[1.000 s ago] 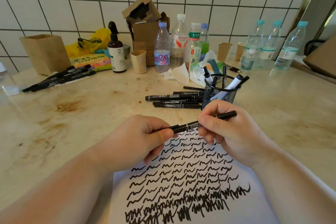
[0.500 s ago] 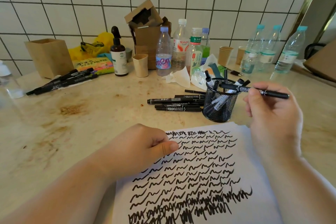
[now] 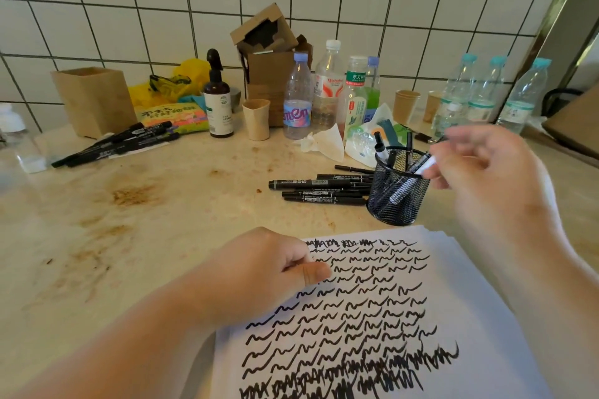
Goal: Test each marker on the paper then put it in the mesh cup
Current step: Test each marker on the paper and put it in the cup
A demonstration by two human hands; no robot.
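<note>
The white paper point(image 3: 479, 311), covered with black squiggles, lies at the near edge of the counter. My left hand point(image 3: 259, 272) rests as a fist on its top left corner, thumb against the fingers, nothing visible in it. The black mesh cup point(image 3: 397, 201) stands just beyond the paper with several markers upright in it. My right hand point(image 3: 492, 178) hovers blurred at the cup's right rim, fingers loosely bent, and I see no marker held in it. Several black capped markers point(image 3: 321, 189) lie side by side left of the cup.
Another bunch of black markers point(image 3: 120, 146) lies at the far left by a wooden box point(image 3: 94, 100). Along the tiled wall stand a brown spray bottle point(image 3: 218, 107), paper cups, cardboard boxes and water bottles point(image 3: 298, 97). A crumpled tissue point(image 3: 324, 142) lies behind the cup.
My right hand carried a black marker from above the paper over to the mesh cup; the marker is no longer seen in the hand. My left hand let go and settled on the paper.
</note>
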